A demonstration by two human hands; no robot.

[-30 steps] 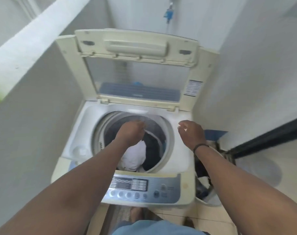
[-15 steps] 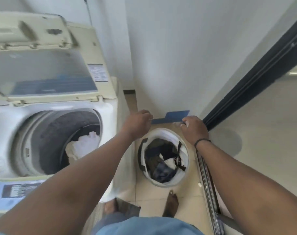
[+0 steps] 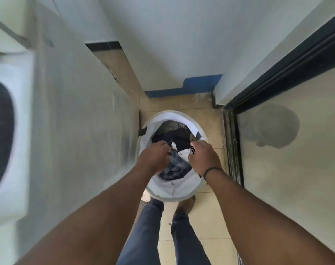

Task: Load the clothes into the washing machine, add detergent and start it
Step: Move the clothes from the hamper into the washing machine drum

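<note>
- Both hands down in the laundry basket [image 3: 183,191], on the floor near the feet, right of the washing machine [image 3: 8,150]
- Left hand [image 3: 154,157] curled into the clothes [image 3: 175,165] at the basket's left side; right hand [image 3: 202,157] curled at the right side, a dark band on its wrist; fingertips buried in fabric, so cannot tell for sure whether either grasp is closed on cloth
- Soft, limp, light load, probably; denim likely the heaviest piece; apt to trail and snag on the rim
- Best taken by bunching a thick fold from the middle of the pile, with a second grasp under dangling ends
- Machine's side panel just beside the basket on the left; dark door frame [image 3: 277,77] and glass on the right; blue skirting [image 3: 199,86] at the far wall
- Narrow gap, so likely a lift straight up, then left over the machine's edge to the drum opening
</note>
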